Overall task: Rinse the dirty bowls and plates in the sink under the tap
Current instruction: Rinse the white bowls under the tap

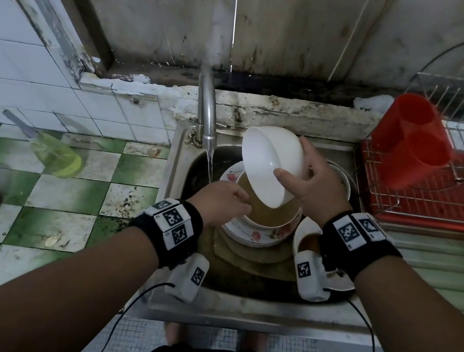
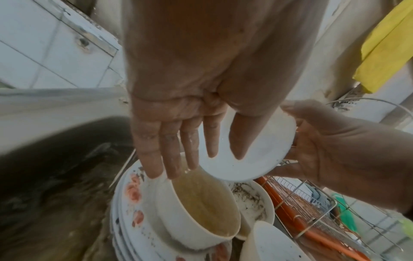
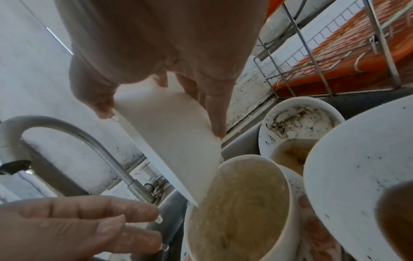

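the tilted plain white ceramic bowl [image 1: 270, 167] hides its own inside from the head view, and it covers the far rim of the white bowl of murky brown water [image 1: 267, 212] under it. the stack of white flower-patterned plates [image 1: 257, 237] shows only its near edges; how many plates lie there cannot be told. the right wristband covers most of a small white bowl with brown liquid [image 1: 307, 239]. in the left wrist view the left hand's fingers [image 2: 167, 150] hide the tap stream. a yellow cloth-like shape [image 2: 384, 47] is cut off by that picture's edge. the greenish plastic bottle [image 1: 54, 154] on the tiled surface is blurred.
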